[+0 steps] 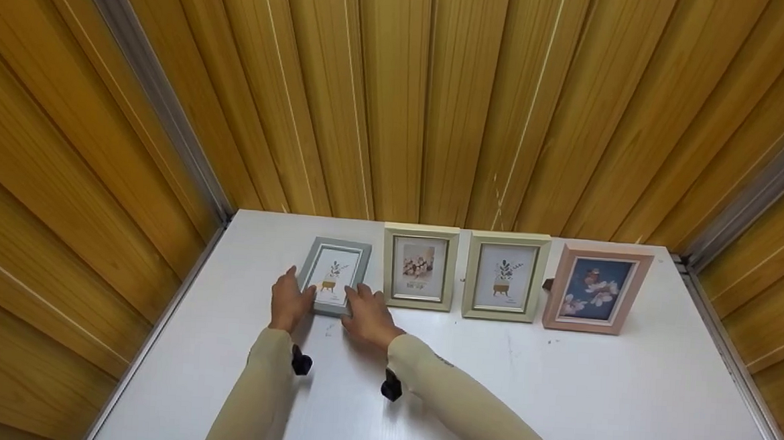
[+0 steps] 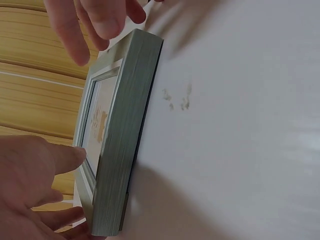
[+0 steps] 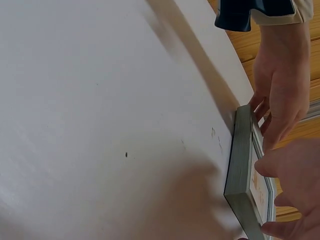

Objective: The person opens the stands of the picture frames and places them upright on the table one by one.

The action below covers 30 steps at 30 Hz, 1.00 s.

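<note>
A grey-green picture frame with a potted-plant print lies face up, low over the white tabletop. My left hand grips its left side. The left thumb lies over the front border, and the other fingers go down along the outer edge, partly hidden. At the opposite side is my right hand, its fingers loosely spread over the right border and lower corner. From the left wrist view, the right fingertips hang just over that end of the picture frame, apart from one another.
Just right of my right hand stands a cream picture frame with a flower print. Beyond it stand a second cream frame and a pink frame. The white table meets ribbed wood-look walls behind and at both sides.
</note>
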### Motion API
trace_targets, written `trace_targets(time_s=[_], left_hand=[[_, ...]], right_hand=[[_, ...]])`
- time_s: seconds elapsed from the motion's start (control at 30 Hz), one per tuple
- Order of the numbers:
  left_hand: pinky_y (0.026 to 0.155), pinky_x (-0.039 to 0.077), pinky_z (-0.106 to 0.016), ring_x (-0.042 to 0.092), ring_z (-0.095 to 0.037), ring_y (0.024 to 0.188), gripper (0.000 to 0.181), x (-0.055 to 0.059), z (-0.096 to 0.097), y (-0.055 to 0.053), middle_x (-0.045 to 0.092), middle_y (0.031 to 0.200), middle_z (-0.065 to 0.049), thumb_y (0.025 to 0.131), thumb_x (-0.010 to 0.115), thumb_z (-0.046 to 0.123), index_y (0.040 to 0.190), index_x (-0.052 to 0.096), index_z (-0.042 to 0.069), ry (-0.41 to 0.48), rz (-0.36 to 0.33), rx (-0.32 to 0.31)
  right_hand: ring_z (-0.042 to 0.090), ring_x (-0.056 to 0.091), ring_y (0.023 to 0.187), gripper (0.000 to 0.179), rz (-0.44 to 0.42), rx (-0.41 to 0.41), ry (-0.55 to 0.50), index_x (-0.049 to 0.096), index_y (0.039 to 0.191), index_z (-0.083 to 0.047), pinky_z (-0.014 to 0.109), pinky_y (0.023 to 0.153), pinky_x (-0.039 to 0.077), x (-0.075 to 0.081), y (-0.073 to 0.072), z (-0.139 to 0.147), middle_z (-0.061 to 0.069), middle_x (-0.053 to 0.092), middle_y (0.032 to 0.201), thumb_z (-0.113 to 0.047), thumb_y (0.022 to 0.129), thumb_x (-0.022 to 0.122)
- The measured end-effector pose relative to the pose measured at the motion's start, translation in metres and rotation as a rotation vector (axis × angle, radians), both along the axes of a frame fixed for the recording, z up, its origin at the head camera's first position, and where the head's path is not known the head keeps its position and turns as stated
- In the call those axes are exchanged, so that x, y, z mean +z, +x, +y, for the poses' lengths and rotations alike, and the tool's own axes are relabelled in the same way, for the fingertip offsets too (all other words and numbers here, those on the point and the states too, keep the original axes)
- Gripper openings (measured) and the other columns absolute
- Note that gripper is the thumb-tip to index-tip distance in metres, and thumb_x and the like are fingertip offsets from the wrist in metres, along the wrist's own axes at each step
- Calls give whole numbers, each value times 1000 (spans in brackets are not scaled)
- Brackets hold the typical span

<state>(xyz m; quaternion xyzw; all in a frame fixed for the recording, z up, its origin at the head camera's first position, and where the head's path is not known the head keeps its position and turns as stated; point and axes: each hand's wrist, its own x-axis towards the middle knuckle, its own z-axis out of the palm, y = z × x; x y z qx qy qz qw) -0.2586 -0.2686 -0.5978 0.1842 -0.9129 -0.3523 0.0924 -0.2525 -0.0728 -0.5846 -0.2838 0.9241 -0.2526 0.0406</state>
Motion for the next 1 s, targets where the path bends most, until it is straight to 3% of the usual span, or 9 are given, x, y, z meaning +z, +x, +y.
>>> trace_targets(time_s=[0.23,0.37,0.63,0.87,1.0], left_hand=[[105,47,-54,60,-44,123,46,3,1,0,63,130,-32,93,65,1,136,57,-13,48,-14,0],[102,49,-55,62,-44,120,41,2,0,0,65,127,-31,91,62,-6,132,61,-13,32,-7,4],[98,52,-55,65,-45,115,40,2,1,5,67,122,-31,87,63,-9,126,65,-13,2,29,18],[81,56,-50,70,-37,93,30,6,1,14,72,105,-26,89,69,5,115,68,-10,-15,-22,34],[81,55,-49,68,-36,93,38,12,2,19,70,107,-27,94,71,17,121,64,-9,-13,-70,28]], right_hand=[[39,55,108,42,71,17,61,65,134,-6,48,89,52,0,0,-1,20,55,136,-22,95,68],[36,55,103,31,84,20,85,72,122,-6,46,83,52,0,0,-1,19,56,131,-22,96,67],[38,55,105,28,89,27,76,73,120,-6,46,89,51,-2,0,3,21,55,137,-21,98,64],[34,57,97,20,59,50,-26,76,104,-2,45,86,53,-2,3,9,21,59,123,-14,95,63],[34,62,100,22,17,-1,-143,76,108,3,45,90,54,-2,3,10,19,63,112,-10,96,63]])
